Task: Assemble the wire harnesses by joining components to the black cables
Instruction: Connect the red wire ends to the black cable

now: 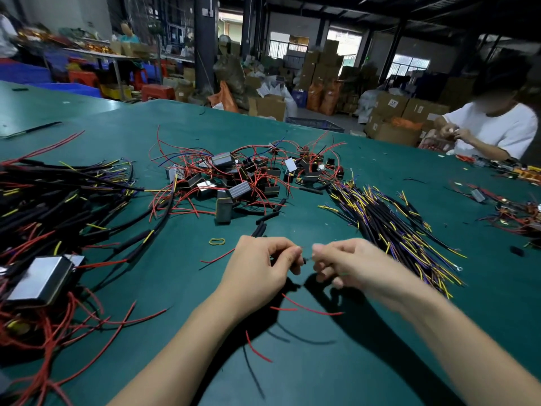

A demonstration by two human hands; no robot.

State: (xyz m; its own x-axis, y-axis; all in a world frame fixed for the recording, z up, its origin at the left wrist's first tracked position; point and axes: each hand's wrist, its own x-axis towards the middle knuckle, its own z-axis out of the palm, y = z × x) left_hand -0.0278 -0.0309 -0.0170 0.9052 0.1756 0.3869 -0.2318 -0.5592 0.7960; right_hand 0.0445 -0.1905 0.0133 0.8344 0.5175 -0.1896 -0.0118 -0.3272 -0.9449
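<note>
Low over the green table (292,142), the left hand (257,268) pinches a short black cable (306,260) lying left to right, its free end just short of the right hand (345,265), whose fingertips pinch something too small to identify.

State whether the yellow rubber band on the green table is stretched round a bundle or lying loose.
Lying loose: the yellow rubber band lies flat on the green table, encircling nothing.

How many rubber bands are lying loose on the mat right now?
1: a yellow-green rubber band on the green mat, just beyond the left hand. Others may hide under the wire piles.
</note>
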